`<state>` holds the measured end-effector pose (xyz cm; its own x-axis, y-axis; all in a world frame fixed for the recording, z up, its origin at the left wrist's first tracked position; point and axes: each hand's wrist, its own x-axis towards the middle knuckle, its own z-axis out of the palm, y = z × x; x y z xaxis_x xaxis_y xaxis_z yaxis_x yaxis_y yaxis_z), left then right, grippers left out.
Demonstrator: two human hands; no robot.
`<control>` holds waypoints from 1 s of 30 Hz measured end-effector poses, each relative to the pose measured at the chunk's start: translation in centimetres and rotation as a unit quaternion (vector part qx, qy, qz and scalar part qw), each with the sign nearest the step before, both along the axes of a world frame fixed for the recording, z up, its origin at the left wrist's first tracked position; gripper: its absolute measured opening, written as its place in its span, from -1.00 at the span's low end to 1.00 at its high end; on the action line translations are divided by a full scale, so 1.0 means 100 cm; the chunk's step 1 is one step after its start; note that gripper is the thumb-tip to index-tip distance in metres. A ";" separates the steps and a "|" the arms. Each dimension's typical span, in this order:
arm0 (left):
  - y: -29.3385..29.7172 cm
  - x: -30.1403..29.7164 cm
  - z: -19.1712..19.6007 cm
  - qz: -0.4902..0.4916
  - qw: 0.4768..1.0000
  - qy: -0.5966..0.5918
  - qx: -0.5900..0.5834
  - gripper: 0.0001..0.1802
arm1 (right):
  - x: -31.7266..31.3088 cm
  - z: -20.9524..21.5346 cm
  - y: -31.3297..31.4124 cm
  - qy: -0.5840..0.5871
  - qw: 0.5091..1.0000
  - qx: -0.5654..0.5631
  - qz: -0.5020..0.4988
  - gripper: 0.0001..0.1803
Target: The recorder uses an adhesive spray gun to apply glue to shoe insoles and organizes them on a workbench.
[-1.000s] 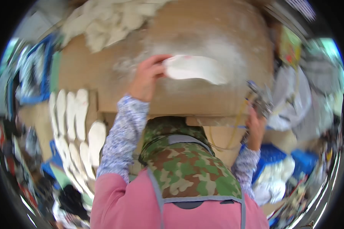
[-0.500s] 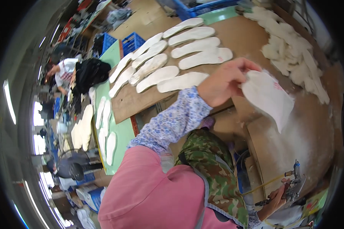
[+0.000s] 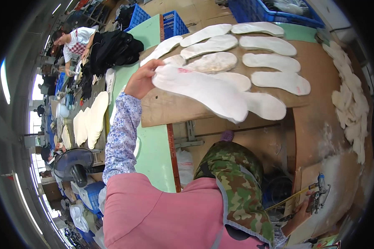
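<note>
My left hand [image 3: 140, 81] grips one end of a long white insole [image 3: 203, 92] and holds it just above a brown board [image 3: 166, 108]. Several similar white insoles [image 3: 274, 61] lie in rows on that board; the held one hangs over its near edge, beside another insole [image 3: 264, 106]. My right hand [image 3: 301, 209] is low at the right, closed around a metal spray gun [image 3: 320, 196] over a dusty brown work surface [image 3: 320, 124]. A floral sleeve, pink top and camouflage apron [image 3: 232, 174] fill the lower middle.
A green table [image 3: 153, 149] runs under the board. Blue crates [image 3: 174, 23] stand at the far end. A heap of white pieces [image 3: 353, 110] lies on the right. Another person [image 3: 77, 41] works at the far left near more insoles [image 3: 89, 120]; a fan [image 3: 72, 164] stands below.
My view has swung from the dusty spray surface toward the board. My left hand has carried the white insole across and now holds it over the rows of insoles.
</note>
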<state>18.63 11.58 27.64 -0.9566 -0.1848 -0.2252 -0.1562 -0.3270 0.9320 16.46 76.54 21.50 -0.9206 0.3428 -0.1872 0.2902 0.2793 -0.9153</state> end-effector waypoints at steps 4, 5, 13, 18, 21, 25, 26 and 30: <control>-0.114 0.068 -0.063 0.088 0.983 -0.150 -0.052 -0.50 | -0.003 -0.006 -0.051 -0.018 1.000 0.020 0.003 -0.58; -0.135 0.087 -0.079 0.113 0.969 -0.205 -0.084 -0.50 | -0.004 -0.005 -0.061 -0.020 0.999 0.027 0.008 -0.58; -0.189 0.157 -0.159 0.270 0.899 -0.301 -0.166 -0.56 | -0.010 0.018 -0.100 -0.069 0.991 0.117 0.008 -0.64; -0.228 0.192 -0.199 0.270 0.768 -0.309 -0.492 -0.57 | -0.020 0.010 -0.090 -0.057 0.989 0.129 0.034 -0.64; -0.230 0.194 -0.212 0.342 0.744 -0.349 -0.455 -0.54 | -0.023 0.012 -0.092 -0.072 0.990 0.121 0.031 -0.65; -0.241 0.200 -0.191 0.453 0.643 -0.313 -0.532 -0.56 | -0.029 0.016 -0.088 -0.063 0.993 0.099 0.017 -0.67; -0.217 0.167 -0.223 0.528 0.631 -0.298 -0.484 -0.60 | -0.019 0.021 -0.087 -0.056 0.990 0.133 -0.005 -0.67; -0.240 0.128 -0.178 0.516 0.458 -0.196 -0.697 -0.77 | -0.008 -0.025 0.005 -0.083 0.992 0.092 -0.015 -0.66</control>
<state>31.43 -12.45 9.79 -0.1345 -0.7178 0.6831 -0.8336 0.4547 0.3137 15.66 77.00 18.98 -0.8706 0.4130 -0.2675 0.4443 0.4265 -0.7878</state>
